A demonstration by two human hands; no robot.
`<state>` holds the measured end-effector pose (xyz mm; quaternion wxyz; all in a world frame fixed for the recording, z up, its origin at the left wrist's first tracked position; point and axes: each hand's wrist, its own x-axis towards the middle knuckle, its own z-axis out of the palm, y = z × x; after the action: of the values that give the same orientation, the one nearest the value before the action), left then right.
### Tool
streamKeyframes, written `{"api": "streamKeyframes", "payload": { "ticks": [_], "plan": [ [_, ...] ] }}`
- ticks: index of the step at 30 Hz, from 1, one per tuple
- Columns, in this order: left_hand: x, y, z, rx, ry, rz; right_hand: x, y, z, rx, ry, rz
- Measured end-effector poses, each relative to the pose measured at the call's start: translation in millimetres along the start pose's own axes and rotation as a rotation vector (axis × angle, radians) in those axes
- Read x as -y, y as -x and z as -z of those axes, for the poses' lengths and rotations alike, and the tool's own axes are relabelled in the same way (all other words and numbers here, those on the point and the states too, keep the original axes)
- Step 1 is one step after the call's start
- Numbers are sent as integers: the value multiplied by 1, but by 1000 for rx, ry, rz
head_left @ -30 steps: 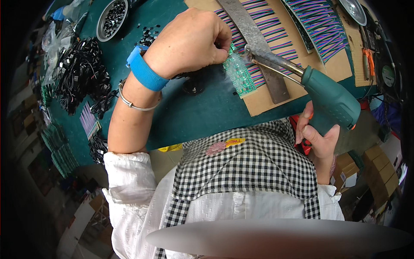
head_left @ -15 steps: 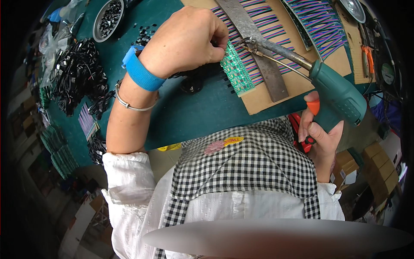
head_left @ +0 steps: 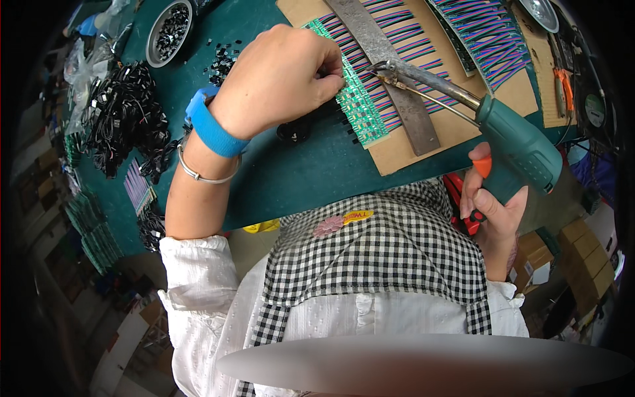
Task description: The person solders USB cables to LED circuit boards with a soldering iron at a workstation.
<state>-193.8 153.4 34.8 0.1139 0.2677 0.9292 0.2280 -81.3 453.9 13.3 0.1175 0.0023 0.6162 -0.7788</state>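
My right hand (head_left: 501, 215) grips the handle of a green soldering gun (head_left: 522, 149) with an orange trigger. The gun's metal tip points left, over a flat metal bar (head_left: 418, 126). My left hand (head_left: 281, 76), with a blue wristband, is pinched at the left edge of a green circuit board panel (head_left: 362, 112). Whatever its fingertips hold is hidden behind the hand. Rows of multicoloured wires (head_left: 405, 32) run from the panel under the bar. Small black parts stick out along the panel's lower left edge. Panel, wires and bar lie on a cardboard sheet (head_left: 397, 162).
A metal bowl of small black parts (head_left: 170, 33) stands at the far left, more parts scattered beside it. Bundles of black cables (head_left: 122, 119) heap on the green table's left. Another wired board (head_left: 486, 40) lies at the far right, near orange-handled pliers (head_left: 564, 92).
My left hand has shifted slightly toward me, uncovering more of the panel's far end. The soldering gun and right hand have barely moved.
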Motion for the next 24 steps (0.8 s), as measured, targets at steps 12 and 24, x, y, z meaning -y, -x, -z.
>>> {"api": "streamKeyframes", "payload": {
  "ticks": [12,24],
  "plan": [
    [-17,24,-27,-260,-36,34,-1,0,5,-4,-18,13],
    [-7,17,-20,-136,191,169,0,5,7,12,0,21]
  ]
}}
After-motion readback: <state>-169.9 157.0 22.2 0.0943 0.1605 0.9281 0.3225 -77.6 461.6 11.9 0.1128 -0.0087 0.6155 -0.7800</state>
